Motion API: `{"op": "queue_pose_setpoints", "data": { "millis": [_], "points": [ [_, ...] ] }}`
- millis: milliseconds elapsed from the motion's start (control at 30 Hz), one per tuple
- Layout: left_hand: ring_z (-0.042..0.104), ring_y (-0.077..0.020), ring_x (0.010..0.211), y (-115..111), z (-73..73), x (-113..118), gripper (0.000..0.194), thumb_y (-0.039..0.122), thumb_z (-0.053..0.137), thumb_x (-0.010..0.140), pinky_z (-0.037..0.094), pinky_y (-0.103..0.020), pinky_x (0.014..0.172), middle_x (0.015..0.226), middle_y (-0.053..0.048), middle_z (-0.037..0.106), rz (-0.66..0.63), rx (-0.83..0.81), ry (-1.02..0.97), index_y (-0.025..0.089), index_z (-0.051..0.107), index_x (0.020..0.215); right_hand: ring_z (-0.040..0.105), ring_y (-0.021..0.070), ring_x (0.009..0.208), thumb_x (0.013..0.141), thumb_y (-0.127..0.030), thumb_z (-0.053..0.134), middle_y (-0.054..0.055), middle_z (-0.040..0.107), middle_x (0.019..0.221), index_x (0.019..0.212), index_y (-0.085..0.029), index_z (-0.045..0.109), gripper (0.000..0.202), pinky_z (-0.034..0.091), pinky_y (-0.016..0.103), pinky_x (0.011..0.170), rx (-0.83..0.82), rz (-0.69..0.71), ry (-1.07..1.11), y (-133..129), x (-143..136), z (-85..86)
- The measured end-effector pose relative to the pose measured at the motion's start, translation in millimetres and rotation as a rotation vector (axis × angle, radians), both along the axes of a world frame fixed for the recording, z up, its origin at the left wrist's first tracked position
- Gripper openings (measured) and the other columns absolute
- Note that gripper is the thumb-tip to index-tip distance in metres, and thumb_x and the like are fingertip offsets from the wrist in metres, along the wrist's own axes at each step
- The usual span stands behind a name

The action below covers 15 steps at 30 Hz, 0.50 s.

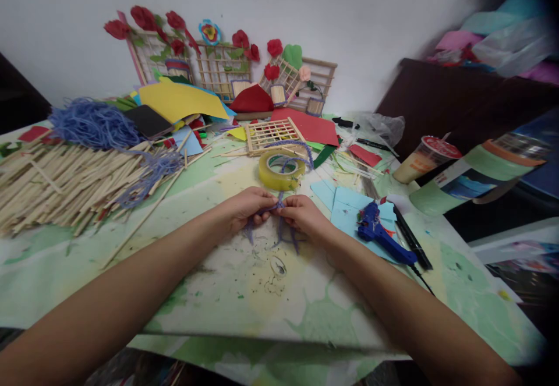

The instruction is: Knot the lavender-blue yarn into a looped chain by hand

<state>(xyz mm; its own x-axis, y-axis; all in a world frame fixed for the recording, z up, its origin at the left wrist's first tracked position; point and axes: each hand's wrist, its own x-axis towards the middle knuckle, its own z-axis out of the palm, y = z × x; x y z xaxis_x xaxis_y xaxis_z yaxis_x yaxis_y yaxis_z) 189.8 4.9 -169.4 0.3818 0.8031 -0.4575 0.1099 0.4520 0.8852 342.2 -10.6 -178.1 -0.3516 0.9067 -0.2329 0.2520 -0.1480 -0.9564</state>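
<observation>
Both my hands meet just in front of a roll of yellow tape at mid-table. My left hand pinches purple yarn from the left. From the right, my right hand pinches the same yarn, fingertips almost touching the left ones. Loose yarn ends hang below the fingers, and one strand runs up toward the tape roll. Behind the roll, a braided purple cord curves beside a small lattice of wooden sticks. Whether the yarn is knotted between my fingertips is too small to tell.
Wooden sticks and a heap of purple yarn cover the left side. To the right lie a blue glue gun on light-blue paper, a drink cup and a large green bottle. Stick lattices with paper flowers lean against the wall.
</observation>
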Motion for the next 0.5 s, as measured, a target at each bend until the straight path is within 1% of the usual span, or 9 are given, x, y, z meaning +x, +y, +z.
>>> {"op": "queue_pose_setpoints", "data": {
  "millis": [67, 167, 267, 333, 433, 500],
  "points": [
    [0.023, -0.0019, 0.032, -0.9, -3.2, 1.1, 0.021, 0.027, 0.055, 0.076, 0.010, -0.018, 0.035, 0.041, 0.006, 0.034, -0.036, 0.032, 0.052, 0.014, 0.048, 0.061, 0.024, 0.0041, 0.038, 0.069, -0.022, 0.052, -0.007, 0.033, 0.042, 0.060, -0.016, 0.047, 0.013, 0.015, 0.021, 0.039, 0.001, -0.003, -0.003, -0.1, 0.5, -0.5],
    [0.020, -0.0022, 0.032, -1.3, -7.0, 2.1, 0.024, 0.030, 0.055, 0.075, 0.007, -0.020, 0.036, 0.041, 0.007, 0.032, -0.049, 0.071, 0.098, 0.015, 0.047, 0.057, 0.025, 0.0043, 0.038, 0.069, -0.021, 0.051, -0.007, 0.034, 0.043, 0.061, -0.016, 0.048, 0.010, 0.016, 0.021, 0.040, 0.021, 0.007, -0.031, 0.4, 1.8, -2.7],
    [0.021, -0.0023, 0.032, -1.2, -9.0, 2.4, 0.025, 0.031, 0.057, 0.073, 0.008, -0.020, 0.036, 0.042, 0.006, 0.034, -0.026, 0.097, 0.118, 0.016, 0.046, 0.057, 0.027, 0.0047, 0.040, 0.069, -0.020, 0.050, -0.006, 0.036, 0.046, 0.062, -0.016, 0.047, 0.009, 0.018, 0.021, 0.041, 0.089, 0.020, -0.066, 1.4, 3.5, -7.4],
    [0.021, -0.0020, 0.033, -1.3, -10.2, 2.2, 0.021, 0.030, 0.058, 0.072, 0.008, -0.020, 0.036, 0.044, 0.006, 0.037, -0.017, 0.099, 0.106, 0.015, 0.048, 0.060, 0.028, 0.0052, 0.041, 0.069, -0.020, 0.050, -0.006, 0.037, 0.047, 0.062, -0.016, 0.047, 0.009, 0.019, 0.021, 0.041, 0.132, 0.030, -0.096, 2.0, 4.3, -10.3],
    [0.022, -0.0018, 0.033, -1.3, -11.7, 1.4, 0.011, 0.025, 0.058, 0.071, 0.008, -0.020, 0.036, 0.049, 0.006, 0.043, 0.002, 0.092, 0.085, 0.015, 0.053, 0.070, 0.030, 0.0060, 0.043, 0.069, -0.019, 0.049, -0.005, 0.039, 0.049, 0.060, -0.016, 0.046, 0.010, 0.020, 0.021, 0.043, 0.182, 0.037, -0.151, 2.2, 4.7, -12.0],
    [0.024, -0.0017, 0.033, -1.5, -11.7, 1.0, 0.010, 0.022, 0.058, 0.070, 0.008, -0.020, 0.036, 0.051, 0.005, 0.045, 0.011, 0.093, 0.078, 0.015, 0.054, 0.077, 0.032, 0.0066, 0.046, 0.069, -0.017, 0.049, -0.004, 0.041, 0.050, 0.060, -0.016, 0.046, 0.009, 0.021, 0.021, 0.045, 0.216, 0.042, -0.183, 1.9, 4.6, -11.1]
  ]
}}
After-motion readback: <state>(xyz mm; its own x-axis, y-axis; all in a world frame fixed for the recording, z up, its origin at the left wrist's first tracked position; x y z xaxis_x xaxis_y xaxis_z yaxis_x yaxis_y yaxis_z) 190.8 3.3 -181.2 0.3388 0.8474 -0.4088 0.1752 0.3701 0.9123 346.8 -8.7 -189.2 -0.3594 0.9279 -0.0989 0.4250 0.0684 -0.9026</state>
